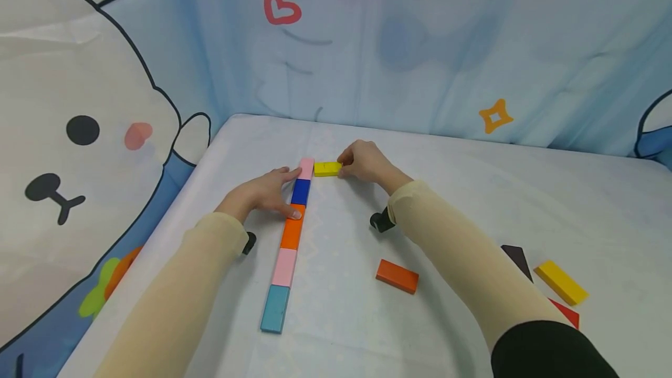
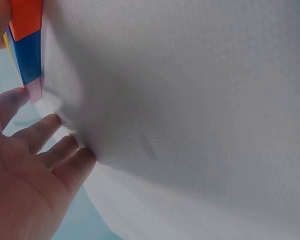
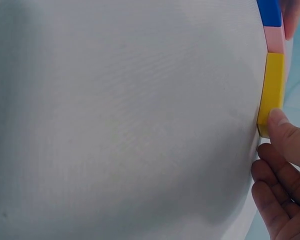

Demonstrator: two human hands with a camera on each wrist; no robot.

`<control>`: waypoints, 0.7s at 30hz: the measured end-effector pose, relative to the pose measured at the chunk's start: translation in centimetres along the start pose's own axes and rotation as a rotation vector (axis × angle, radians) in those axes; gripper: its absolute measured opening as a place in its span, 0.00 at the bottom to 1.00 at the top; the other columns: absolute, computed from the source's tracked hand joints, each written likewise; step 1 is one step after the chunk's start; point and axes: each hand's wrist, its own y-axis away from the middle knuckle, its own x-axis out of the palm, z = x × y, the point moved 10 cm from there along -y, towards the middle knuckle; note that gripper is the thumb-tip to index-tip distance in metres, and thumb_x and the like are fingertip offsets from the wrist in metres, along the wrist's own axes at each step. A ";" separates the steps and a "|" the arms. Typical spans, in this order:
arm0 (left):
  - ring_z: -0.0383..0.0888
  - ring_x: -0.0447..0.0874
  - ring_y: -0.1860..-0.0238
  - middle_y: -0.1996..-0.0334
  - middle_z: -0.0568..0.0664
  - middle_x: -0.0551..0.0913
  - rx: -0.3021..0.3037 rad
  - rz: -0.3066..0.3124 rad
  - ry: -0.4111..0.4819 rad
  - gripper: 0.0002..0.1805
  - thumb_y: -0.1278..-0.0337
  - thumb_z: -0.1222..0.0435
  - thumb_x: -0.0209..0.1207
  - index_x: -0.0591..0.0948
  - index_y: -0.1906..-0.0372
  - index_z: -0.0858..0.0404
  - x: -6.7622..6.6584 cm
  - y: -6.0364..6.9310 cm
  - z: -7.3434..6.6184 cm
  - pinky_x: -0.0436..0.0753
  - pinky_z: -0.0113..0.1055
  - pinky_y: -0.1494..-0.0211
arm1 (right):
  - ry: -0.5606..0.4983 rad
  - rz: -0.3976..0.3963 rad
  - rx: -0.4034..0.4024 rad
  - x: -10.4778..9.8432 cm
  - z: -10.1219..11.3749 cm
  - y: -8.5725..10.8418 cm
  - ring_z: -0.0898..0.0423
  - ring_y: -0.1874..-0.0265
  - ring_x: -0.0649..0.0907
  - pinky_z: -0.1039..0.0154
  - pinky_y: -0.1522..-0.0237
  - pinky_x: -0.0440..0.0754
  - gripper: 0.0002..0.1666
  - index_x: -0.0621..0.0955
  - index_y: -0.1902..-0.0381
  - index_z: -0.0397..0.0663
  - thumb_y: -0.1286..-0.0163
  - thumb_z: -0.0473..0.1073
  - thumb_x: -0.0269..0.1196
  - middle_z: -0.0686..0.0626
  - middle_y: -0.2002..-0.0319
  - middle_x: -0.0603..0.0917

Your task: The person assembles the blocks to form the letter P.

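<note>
A row of flat blocks runs away from me on the white table: teal (image 1: pixel 275 309), pink (image 1: pixel 284 267), orange (image 1: pixel 291 233), dark blue (image 1: pixel 301 192) and another pink block (image 1: pixel 306 168) at the far end. My left hand (image 1: pixel 262 192) steadies the row from its left, thumb on the orange block and index fingertip against the far pink one. A yellow block (image 1: pixel 326 169) extends rightward from that pink block, making a corner. Its right end is pinched by my right hand (image 1: pixel 366 162). In the right wrist view the thumb (image 3: pixel 288 135) presses on the yellow block's end.
An orange-red block (image 1: pixel 397 276) lies alone right of the row. Beyond my right forearm are another yellow block (image 1: pixel 562 282), a dark block (image 1: pixel 517 261) and a red block (image 1: pixel 568 312), the last two partly hidden by the sleeve. A printed cloth (image 1: pixel 420 63) hangs behind the table.
</note>
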 end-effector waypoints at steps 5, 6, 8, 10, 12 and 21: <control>0.57 0.42 0.16 0.15 0.53 0.42 0.000 -0.001 0.003 0.57 0.43 0.51 0.71 0.47 0.16 0.44 0.0 0.0 -0.1 0.56 0.63 0.19 | 0.012 -0.002 -0.012 0.0 0.1 0.1 0.48 0.48 0.79 0.56 0.35 0.80 0.24 0.82 0.37 0.41 0.30 0.39 0.69 0.42 0.42 0.85; 0.58 0.42 0.16 0.15 0.53 0.42 0.001 -0.002 0.003 0.57 0.43 0.51 0.71 0.47 0.16 0.44 -0.1 0.0 -0.1 0.56 0.63 0.19 | 0.014 -0.002 -0.013 0.0 0.1 0.1 0.48 0.48 0.79 0.56 0.35 0.80 0.25 0.82 0.37 0.41 0.30 0.39 0.69 0.42 0.42 0.85; 0.57 0.41 0.16 0.15 0.53 0.42 0.000 -0.001 0.004 0.57 0.43 0.52 0.71 0.47 0.16 0.44 -0.1 0.1 -0.1 0.55 0.63 0.19 | 0.017 -0.002 -0.014 0.0 0.0 0.0 0.48 0.48 0.79 0.56 0.35 0.80 0.25 0.81 0.37 0.41 0.30 0.39 0.69 0.42 0.42 0.85; 0.57 0.41 0.16 0.15 0.53 0.42 -0.001 0.001 0.006 0.57 0.43 0.52 0.71 0.47 0.16 0.44 -0.1 0.2 -0.1 0.55 0.63 0.19 | 0.021 -0.002 -0.019 0.0 0.0 0.0 0.48 0.48 0.80 0.56 0.35 0.80 0.25 0.81 0.36 0.40 0.30 0.39 0.69 0.42 0.42 0.85; 0.57 0.41 0.16 0.15 0.53 0.42 -0.004 0.002 0.008 0.57 0.43 0.52 0.71 0.47 0.16 0.44 -0.1 0.2 -0.1 0.56 0.63 0.19 | 0.026 -0.001 -0.025 0.0 0.0 0.1 0.48 0.48 0.80 0.56 0.35 0.80 0.25 0.81 0.36 0.40 0.30 0.40 0.68 0.41 0.42 0.85; 0.58 0.41 0.16 0.15 0.53 0.42 -0.002 -0.001 0.002 0.57 0.43 0.51 0.71 0.47 0.16 0.44 0.0 0.0 -0.1 0.56 0.64 0.19 | 0.030 0.004 -0.029 -0.1 0.0 0.3 0.48 0.47 0.80 0.55 0.35 0.80 0.26 0.80 0.35 0.41 0.29 0.40 0.68 0.42 0.41 0.85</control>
